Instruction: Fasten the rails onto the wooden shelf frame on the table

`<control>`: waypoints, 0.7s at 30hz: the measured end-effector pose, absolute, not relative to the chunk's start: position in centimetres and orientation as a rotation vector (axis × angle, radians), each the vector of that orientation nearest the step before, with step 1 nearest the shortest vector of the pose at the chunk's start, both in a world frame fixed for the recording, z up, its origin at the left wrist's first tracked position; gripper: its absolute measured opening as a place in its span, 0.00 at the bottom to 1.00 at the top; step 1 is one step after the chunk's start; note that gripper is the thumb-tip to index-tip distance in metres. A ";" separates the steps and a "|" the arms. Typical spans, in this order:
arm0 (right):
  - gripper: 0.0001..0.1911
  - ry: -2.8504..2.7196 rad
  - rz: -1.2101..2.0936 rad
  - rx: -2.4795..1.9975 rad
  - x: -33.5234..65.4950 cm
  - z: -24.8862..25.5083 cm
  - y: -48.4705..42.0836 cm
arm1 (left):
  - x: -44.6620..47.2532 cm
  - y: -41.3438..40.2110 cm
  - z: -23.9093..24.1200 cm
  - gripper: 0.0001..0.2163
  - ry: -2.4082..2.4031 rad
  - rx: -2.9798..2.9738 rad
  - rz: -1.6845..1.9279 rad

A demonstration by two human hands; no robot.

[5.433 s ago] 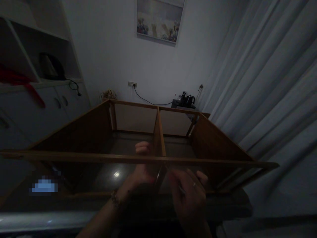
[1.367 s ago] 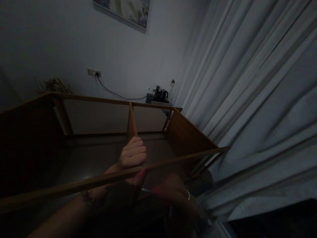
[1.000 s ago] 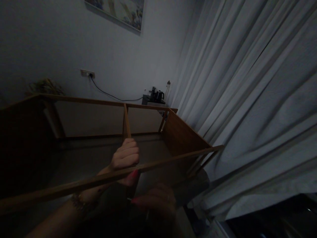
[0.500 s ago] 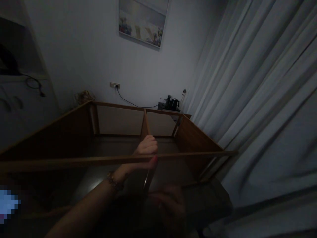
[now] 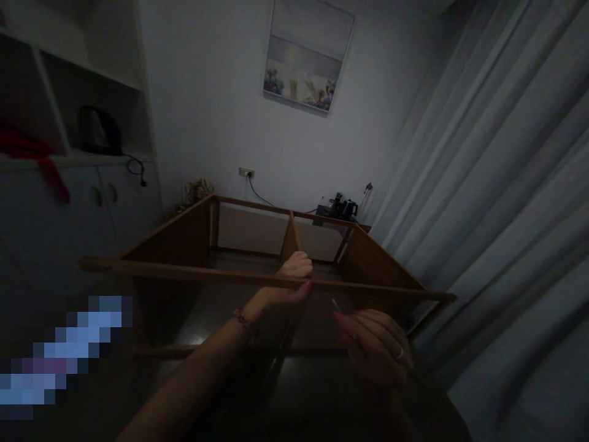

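Observation:
A low wooden furniture frame with brown side panels stands in front of me. Its front rail crosses the view, and an upright divider runs from back to front in its middle. My left hand is closed around the rail where the divider meets it, fingers beyond and thumb on the near side. On the right, below the rail, my right hand pinches a thin, pale, pin-like metal piece that points up and left. Its exact kind is too dim to tell.
Pale curtains hang close along the right. A white cabinet with a kettle and red cloth stands left. Behind the frame are a wall socket and a dark coffee pot.
My right hand has risen from low in the middle to the right, and the thin piece now shows in its fingers. My left hand keeps its hold. The view has swung left.

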State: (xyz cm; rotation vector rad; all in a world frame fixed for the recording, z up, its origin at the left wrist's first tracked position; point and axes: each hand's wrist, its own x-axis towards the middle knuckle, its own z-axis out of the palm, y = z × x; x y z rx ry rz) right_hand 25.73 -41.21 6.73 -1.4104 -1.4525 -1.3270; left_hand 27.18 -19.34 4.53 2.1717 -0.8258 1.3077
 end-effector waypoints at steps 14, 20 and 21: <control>0.09 -1.772 -1.396 -1.303 29.6 6.7 -38.4 | 27.6 -19.5 2.1 0.17 -0.797 2.037 1.426; 0.07 -1.791 -1.382 -1.278 30.0 6.8 -37.5 | 27.7 -19.2 1.7 0.21 -0.718 2.226 1.257; 0.06 -1.796 -1.359 -1.326 29.8 6.8 -37.6 | 27.7 -19.2 1.6 0.20 -0.685 2.245 1.249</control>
